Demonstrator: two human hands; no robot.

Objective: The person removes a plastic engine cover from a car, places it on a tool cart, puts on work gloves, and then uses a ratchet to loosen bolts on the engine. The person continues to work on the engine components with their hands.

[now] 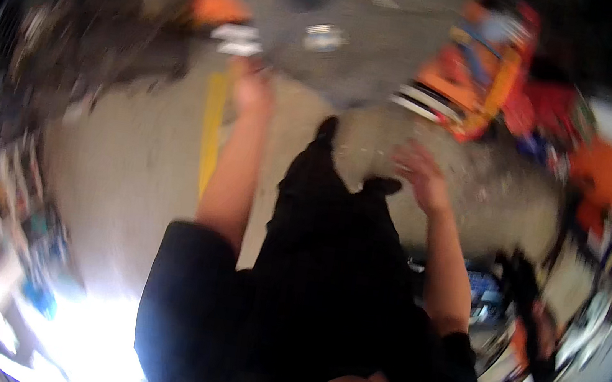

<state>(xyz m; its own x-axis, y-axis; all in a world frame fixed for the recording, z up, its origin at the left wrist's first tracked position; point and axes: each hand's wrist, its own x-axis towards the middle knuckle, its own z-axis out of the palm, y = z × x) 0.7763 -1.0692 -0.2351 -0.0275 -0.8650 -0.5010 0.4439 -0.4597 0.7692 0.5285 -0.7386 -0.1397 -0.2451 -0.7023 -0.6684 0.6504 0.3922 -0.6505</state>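
My left hand [252, 93] reaches forward, smeared by motion. At its fingertips is a small white object [237, 40] with darker bands; it seems to be in the fingers, and its kind is too blurred to name. Just beyond it shows a rounded orange thing [220, 7]. Lower and to the right, my right hand [421, 171] hangs over the floor with its fingers stretched out and nothing in them. Nearest to that hand is an orange and red frame or cart [456, 79] with a blue part and white-and-black strips at its near end.
A yellow line [212, 132] runs along the concrete floor [123, 167] beside my left forearm. Ahead lies a small whitish item [325, 37]. An orange box-like thing [604, 184] stands at the right. Blurred clutter [18, 207] lines the left, near a bright glare.
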